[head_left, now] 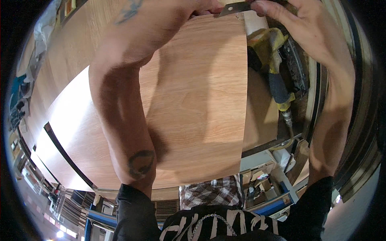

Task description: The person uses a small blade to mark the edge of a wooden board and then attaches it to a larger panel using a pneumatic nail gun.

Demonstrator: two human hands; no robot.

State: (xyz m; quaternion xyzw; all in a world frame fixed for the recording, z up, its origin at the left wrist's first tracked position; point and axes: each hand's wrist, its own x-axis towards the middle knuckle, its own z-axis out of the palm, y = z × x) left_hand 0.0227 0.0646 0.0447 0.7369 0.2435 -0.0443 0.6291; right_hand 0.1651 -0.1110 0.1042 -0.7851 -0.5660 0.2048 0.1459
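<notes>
A pale wood-grain sheet (197, 92) lies in front of me, its right edge running away from my body. At its far right corner is a dark, flat metal piece with a small round hole (235, 8), like a blade. My right hand (297, 16) pinches its right end, thumb on top. My left hand (209, 6) reaches across the sheet to the far edge, beside the left tip of the metal piece. The picture's upper rim cuts off most of its fingers, so its grip is hidden.
Right of the sheet lies a yellow and black air tool (275, 68) with a hose (290, 134). A dark strip (68, 156) crosses the sheet's near left part. Below the bench, blue-edged shelving (269, 205) holds boxes and scraps. Clear plastic (44, 32) lies far left.
</notes>
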